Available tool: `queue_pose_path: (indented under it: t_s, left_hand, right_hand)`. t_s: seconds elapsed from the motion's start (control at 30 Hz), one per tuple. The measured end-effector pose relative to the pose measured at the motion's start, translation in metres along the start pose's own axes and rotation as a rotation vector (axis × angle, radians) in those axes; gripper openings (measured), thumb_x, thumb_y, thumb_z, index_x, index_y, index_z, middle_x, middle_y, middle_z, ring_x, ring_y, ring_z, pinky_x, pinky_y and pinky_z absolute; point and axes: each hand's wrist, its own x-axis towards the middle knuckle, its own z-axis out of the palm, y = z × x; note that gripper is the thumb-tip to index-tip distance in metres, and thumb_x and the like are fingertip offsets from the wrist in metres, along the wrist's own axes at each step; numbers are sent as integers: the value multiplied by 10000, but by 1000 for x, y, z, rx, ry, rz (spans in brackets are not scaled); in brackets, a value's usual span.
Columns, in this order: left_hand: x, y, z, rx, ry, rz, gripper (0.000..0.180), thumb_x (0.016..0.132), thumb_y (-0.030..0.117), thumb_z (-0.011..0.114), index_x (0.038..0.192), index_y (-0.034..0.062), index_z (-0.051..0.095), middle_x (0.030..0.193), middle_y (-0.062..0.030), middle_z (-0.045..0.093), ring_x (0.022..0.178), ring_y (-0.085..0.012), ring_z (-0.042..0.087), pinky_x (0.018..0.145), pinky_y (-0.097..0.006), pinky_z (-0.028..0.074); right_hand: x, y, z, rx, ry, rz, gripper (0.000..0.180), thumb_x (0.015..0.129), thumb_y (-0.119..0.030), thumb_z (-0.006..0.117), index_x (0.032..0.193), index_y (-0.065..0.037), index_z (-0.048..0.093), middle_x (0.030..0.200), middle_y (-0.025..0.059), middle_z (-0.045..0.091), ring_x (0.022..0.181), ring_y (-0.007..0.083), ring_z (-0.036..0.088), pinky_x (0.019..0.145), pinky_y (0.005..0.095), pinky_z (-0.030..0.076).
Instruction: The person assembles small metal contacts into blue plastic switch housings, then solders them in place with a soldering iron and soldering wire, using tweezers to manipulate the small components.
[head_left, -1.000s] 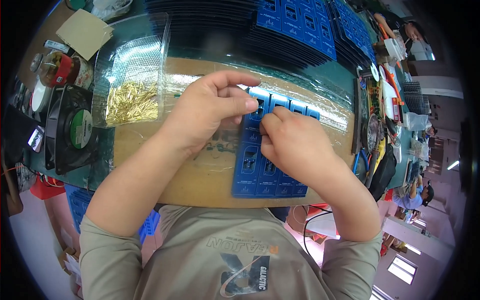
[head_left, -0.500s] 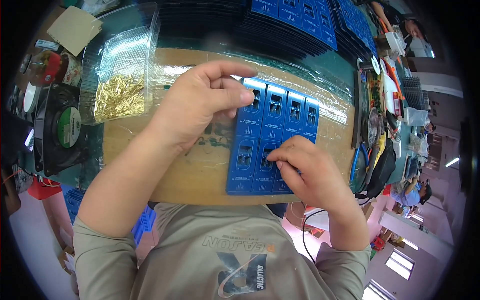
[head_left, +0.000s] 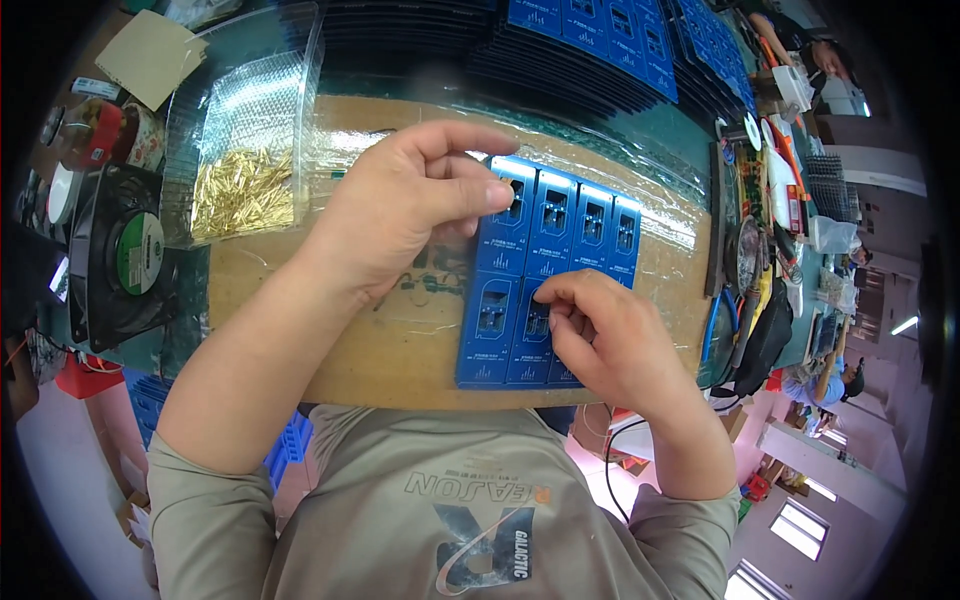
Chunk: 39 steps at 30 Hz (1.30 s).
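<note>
A blue circuit board panel (head_left: 491,345) of several repeated units with cut-out windows lies flat in front of me. My left hand (head_left: 425,190) is over its upper left corner, thumb against the curled fingers and index finger stretched above; anything inside is hidden. My right hand (head_left: 605,335) is over the lower middle units and covers the lower right part. Its index finger and thumb are apart, and nothing shows between them. Many thin brass-coloured pins (head_left: 245,190) are heaped in a clear plastic tray (head_left: 302,110) to the left.
Stacks of blue panels (head_left: 610,45) stand at the back. A black fan (head_left: 120,260) and a lidded jar (head_left: 100,135) are at the left. Pliers with blue handles (head_left: 716,325) and other tools lie along the right edge. Other people are farther off on the right.
My right index finger has lifted away from the thumb and moved slightly toward the far side. My left hand has barely moved.
</note>
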Motion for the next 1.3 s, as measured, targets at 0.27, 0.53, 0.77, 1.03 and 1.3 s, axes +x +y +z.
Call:
queue_pose_path:
  t_s: [0.27,0.53,0.77,1.03,1.3]
  left_hand:
    - [1,-1,-1,12,-10,17,407,858,58,766,1240,15,633,811,20,638,691,-57,558,613,-191,435]
    - [1,-2,-1,13,-17,22,404,857,57,767,1238,16,635,803,20,636,690,-56,556,613,-193,433]
    - [1,-2,-2,31,-17,-5,415,848,63,776,1239,24,642,811,18,645,697,-57,567,643,-191,468]
    - [0,-1,0,51,-29,23,415,845,55,772,1238,22,643,819,15,653,709,-59,580,660,-198,490]
    - [0,-1,0,55,-29,17,414,841,48,770,1234,17,645,827,8,658,711,-64,584,666,-200,490]
  right_hand:
    - [2,0,1,14,26,49,252,838,-20,615,1088,-48,630,997,173,676,904,382,671,776,435,548]
    - [1,-1,3,-19,35,42,236,848,-30,616,1080,-60,639,983,148,679,898,362,671,763,427,546]
    - [-3,0,10,-92,61,-19,257,814,-27,642,1066,-78,648,929,114,673,841,329,670,715,420,545]
    - [-3,1,8,-141,84,-123,210,816,-50,682,1024,-78,666,897,98,674,811,306,671,693,402,547]
    - [-5,-1,4,-4,150,85,117,864,-93,694,980,-80,685,874,97,666,783,312,657,671,398,529]
